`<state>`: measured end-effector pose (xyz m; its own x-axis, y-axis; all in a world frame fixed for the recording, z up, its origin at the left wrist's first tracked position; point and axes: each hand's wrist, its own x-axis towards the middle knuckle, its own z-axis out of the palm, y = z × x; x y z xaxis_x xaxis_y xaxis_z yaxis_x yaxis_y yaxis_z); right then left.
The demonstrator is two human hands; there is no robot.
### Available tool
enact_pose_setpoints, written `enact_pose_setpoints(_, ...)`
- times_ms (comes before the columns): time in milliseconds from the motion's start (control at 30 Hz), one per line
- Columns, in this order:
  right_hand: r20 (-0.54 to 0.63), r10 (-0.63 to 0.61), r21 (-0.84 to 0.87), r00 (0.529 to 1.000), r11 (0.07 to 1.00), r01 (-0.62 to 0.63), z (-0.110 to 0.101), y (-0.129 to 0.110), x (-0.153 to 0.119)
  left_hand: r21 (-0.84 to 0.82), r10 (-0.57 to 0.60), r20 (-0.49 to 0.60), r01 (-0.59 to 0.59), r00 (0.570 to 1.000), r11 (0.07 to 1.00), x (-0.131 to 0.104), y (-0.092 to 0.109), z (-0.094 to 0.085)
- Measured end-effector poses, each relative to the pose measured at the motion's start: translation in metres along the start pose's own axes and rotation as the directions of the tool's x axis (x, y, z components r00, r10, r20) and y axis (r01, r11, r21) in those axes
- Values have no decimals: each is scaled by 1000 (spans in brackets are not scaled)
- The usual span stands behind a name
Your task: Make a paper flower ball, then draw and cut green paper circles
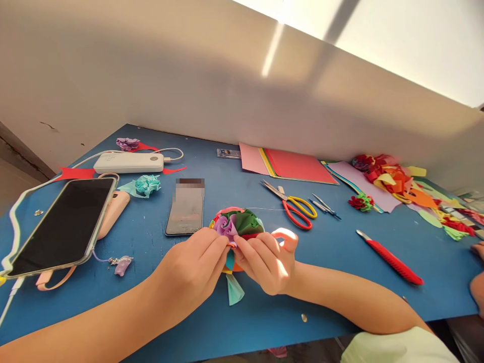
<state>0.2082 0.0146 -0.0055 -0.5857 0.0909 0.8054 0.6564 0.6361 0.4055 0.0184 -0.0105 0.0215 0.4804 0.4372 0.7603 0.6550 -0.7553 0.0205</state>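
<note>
A round bundle of coloured paper flowers (245, 222), with purple and dark green pieces on top, sits between my two hands near the table's front. My left hand (196, 259) pinches its near left edge. On the near right side, my right hand (268, 259) is closed with its fingertips on the same bundle, close to the left fingertips. A pale teal paper strip (235, 290) hangs below it. From the bundle a thin white thread (268, 208) runs right toward red and yellow scissors (298, 212).
Left are a large phone (66, 224), a power bank (128, 162) with cables and a teal crumpled flower (146, 185). A smaller phone (185, 209) lies behind my left hand. Rightward are paper sheets (298, 164), a red cutter (395, 262), paper scraps (389, 176) and another person's hand (478, 287).
</note>
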Motion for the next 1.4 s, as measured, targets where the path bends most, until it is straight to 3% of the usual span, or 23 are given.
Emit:
enact_pose_setpoints(233,3,-20,20,1000,1000,20,0,-1,4,8,14,10,-14,1000,1000,2,0,-2)
enact_pose_setpoints(467,26,-13,20,1000,1000,13,-1,0,5,95,183,22,-185,983,978,1,-3,-3)
enact_pose_setpoints(800,34,-12,26,999,1000,11,-4,-2,12,208,124,119,-147,985,967,5,-1,-1)
enact_pose_setpoints(1000,60,-33,-38,998,999,35,-6,-6,15,102,43,134,-57,990,993,9,2,-4)
enact_pose_setpoints(1200,28,-61,-63,998,996,62,-8,-7,13,97,69,126,-81,990,992,13,0,-5)
enact_pose_setpoints(1267,70,-58,-19,996,998,59,-12,-2,16,146,115,148,-136,982,980,14,-3,-6)
enact_pose_setpoints(1400,296,-24,222,955,974,-44,-18,14,27,258,288,179,-328,941,909,14,-9,-9)
